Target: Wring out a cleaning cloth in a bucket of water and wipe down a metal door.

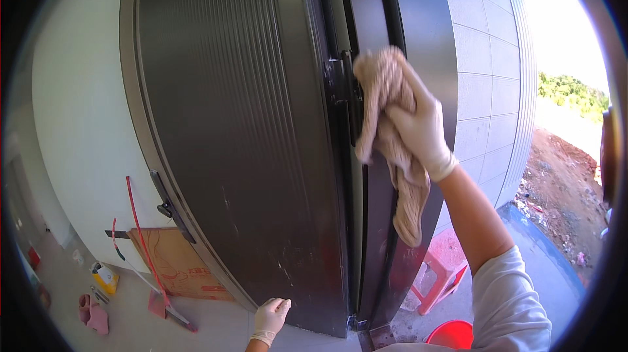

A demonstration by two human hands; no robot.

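Observation:
My right hand (424, 131), in a thin whitish glove, is closed round a bunched beige cloth (409, 205). The top of the cloth is raised to the lock hardware (340, 77) on the edge of a dark metal door (222, 123); whether it touches there I cannot tell. One end of the cloth hangs down in front of the dark frame (418, 18), slightly blurred. Low down, in front of the door's bottom part, my left hand (270, 320) is gloved too. Its fingers are curled in, with nothing visible in them.
Below my right arm stand a pink plastic stool (445, 267) and a red bucket (451, 334). At left, a red-handled broom (147, 247) leans by a cardboard sheet (180, 267). Pink shoes (95, 316) and a yellow container (104, 278) are on the floor. Bare earth (562, 188) lies outside, right.

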